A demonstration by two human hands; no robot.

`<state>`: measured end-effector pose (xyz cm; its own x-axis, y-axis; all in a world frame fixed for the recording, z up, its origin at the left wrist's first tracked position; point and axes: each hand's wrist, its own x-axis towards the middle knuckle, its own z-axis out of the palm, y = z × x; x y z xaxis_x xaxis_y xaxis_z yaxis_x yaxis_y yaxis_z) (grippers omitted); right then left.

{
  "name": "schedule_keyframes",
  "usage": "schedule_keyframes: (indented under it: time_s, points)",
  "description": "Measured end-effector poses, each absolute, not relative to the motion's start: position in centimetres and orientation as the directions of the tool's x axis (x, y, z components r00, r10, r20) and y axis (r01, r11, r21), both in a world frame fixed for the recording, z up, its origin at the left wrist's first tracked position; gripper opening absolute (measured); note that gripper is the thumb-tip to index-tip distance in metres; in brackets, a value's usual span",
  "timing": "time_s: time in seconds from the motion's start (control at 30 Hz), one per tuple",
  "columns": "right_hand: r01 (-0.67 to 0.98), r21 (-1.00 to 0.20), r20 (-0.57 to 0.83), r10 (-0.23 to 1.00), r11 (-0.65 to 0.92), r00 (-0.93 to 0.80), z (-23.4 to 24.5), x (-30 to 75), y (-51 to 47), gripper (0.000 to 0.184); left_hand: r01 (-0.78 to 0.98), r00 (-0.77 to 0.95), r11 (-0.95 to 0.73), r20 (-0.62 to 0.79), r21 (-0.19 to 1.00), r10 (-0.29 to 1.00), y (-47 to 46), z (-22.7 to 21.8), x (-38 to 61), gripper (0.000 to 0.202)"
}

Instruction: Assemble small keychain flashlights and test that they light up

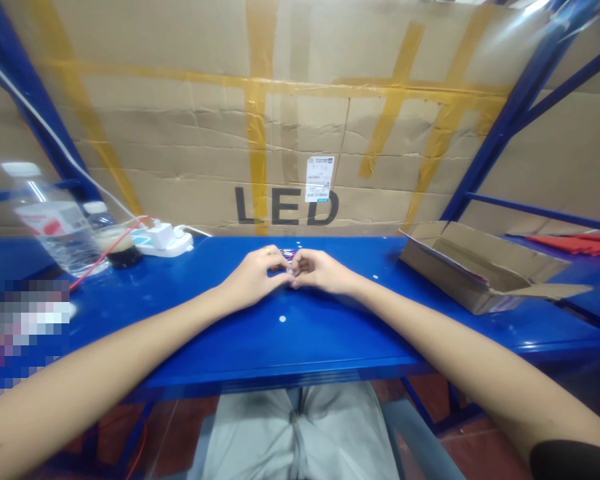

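Note:
Both my hands meet at the middle of the blue table (pixel 300 333), fingers curled together. My left hand (pixel 257 273) wears a gold ring and pinches a small purple-and-silver object (pixel 286 255). My right hand (pixel 317 270) is closed on the same small object from the right side. The object is mostly hidden by my fingers and too small to name. Both forearms stretch out over the table from the front edge.
An open cardboard box (pixel 475 273) lies at the right. A clear water bottle (pixel 55 223), a dark-filled cup (pixel 115 237) and a white power strip (pixel 163 240) stand at the left. A taped cardboard wall marked LED (pixel 285 207) backs the table. Blue rack posts frame both sides.

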<state>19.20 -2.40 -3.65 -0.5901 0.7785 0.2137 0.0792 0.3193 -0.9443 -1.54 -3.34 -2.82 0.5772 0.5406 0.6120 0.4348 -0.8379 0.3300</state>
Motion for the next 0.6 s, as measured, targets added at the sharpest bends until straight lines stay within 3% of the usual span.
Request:
schedule_keyframes:
  time_s: [0.13,0.23,0.3,0.43,0.53,0.6]
  points:
    - [0.170,-0.879,0.281,0.773,0.445,-0.568,-3.0,19.9,-2.0,0.026,0.456,0.492,-0.742,0.555,0.491,0.670,-3.5,-2.5,-1.5,0.010]
    - [0.404,-0.659,0.464,0.765,0.635,-0.446,-1.3,21.8,-1.6,0.009,0.376,0.412,-0.640,0.498,0.670,0.763,-3.4,-2.2,-1.6,0.014]
    - [0.557,-0.518,0.552,0.751,0.649,-0.362,-0.2,23.3,-1.3,0.004,0.239,0.386,-0.564,0.456,0.791,0.802,-3.1,-2.1,-1.6,0.015]
    - [0.712,-0.443,0.386,0.833,0.545,-0.397,0.3,25.1,-0.7,0.007,0.047,0.367,-0.344,0.304,0.938,0.879,-2.8,-2.1,-1.5,0.015]
    - [0.727,-0.425,0.291,0.842,0.539,-0.454,-0.7,24.5,-0.6,0.006,0.009,0.391,-0.250,0.227,0.968,0.892,-2.8,-2.4,-1.4,0.019]
    - [0.721,-0.407,0.312,0.827,0.561,-0.468,-1.7,23.6,-0.5,0.008,-0.003,0.417,-0.259,0.236,0.966,0.878,-2.6,-2.9,-1.4,0.023]
